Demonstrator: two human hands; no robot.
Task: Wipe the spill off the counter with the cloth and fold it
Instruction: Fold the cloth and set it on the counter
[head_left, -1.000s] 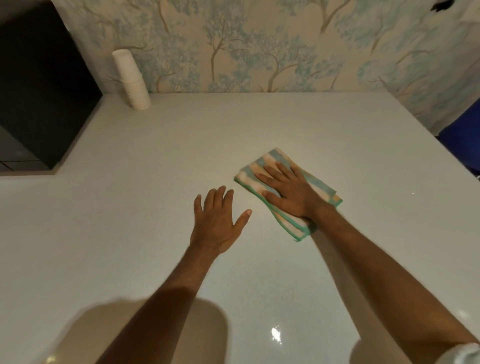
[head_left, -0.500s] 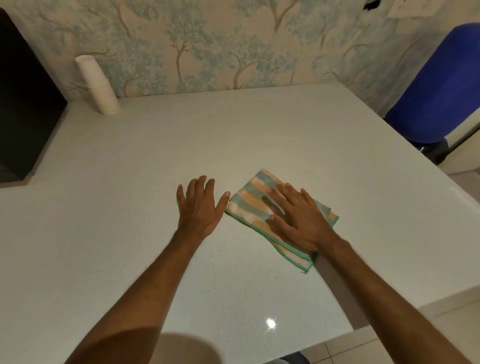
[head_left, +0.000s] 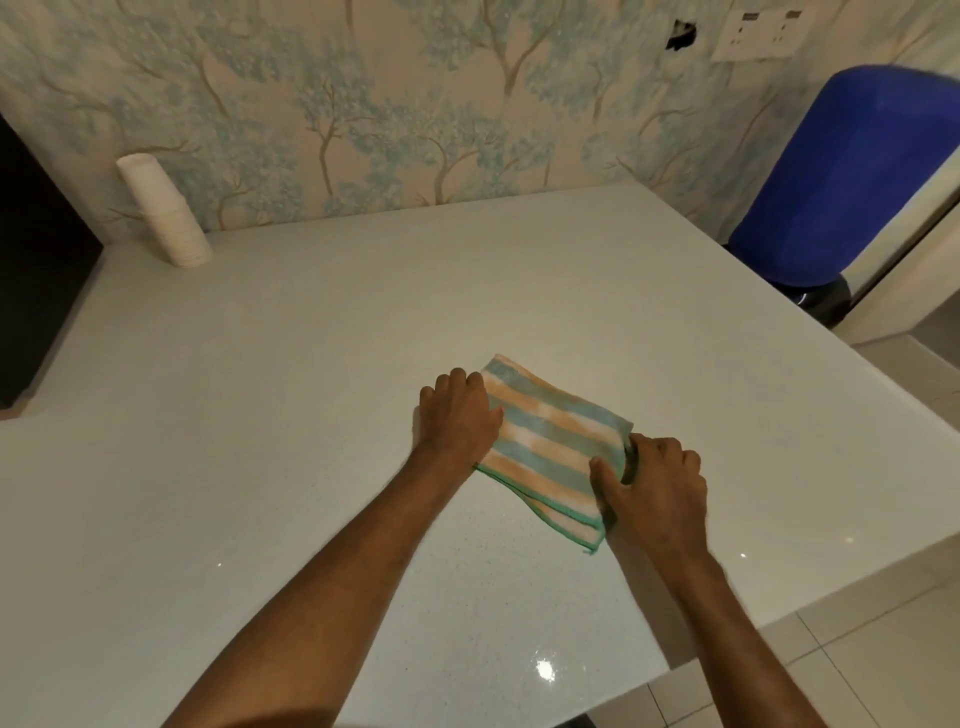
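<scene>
A striped cloth (head_left: 550, 447), orange, teal and white with a green hem, lies folded flat on the white counter (head_left: 322, 364) a little right of centre. My left hand (head_left: 457, 415) rests on the cloth's left edge, fingers curled over it. At the cloth's right edge my right hand (head_left: 652, 488) pinches the fabric between thumb and fingers. No spill shows on the counter.
A stack of white paper cups (head_left: 163, 213) stands at the back left by the wallpapered wall. A dark cabinet (head_left: 36, 270) borders the counter's left side. A blue barrel (head_left: 847, 176) stands beyond the right edge. The counter's near right corner drops to tiled floor (head_left: 857, 654).
My left hand slid right from the bare counter onto the cloth's left edge. My right hand left the cloth's top and now grips its right edge. The view shifted left.
</scene>
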